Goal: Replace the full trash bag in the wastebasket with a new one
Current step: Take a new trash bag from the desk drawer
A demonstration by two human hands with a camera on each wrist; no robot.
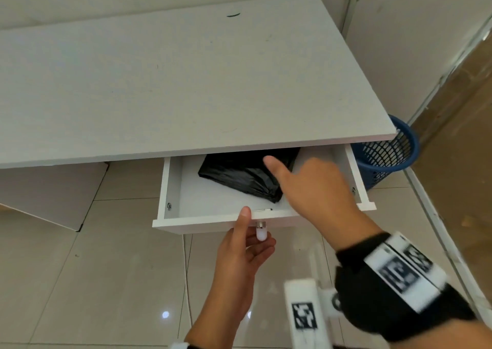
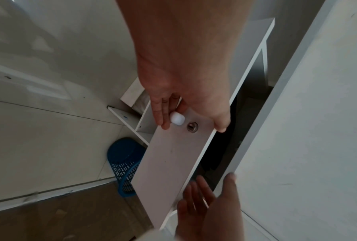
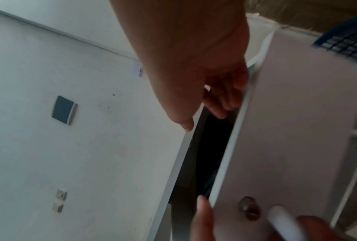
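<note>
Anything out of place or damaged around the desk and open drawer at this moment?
Little stands out. The desk top carries a dark smear near its far edge and faint scuffs. The black bag lies crumpled and skewed in the drawer. The blue wastebasket stands upright with no liner visible.

desk white | drawer white | bag black | wastebasket blue mesh | knob white
</note>
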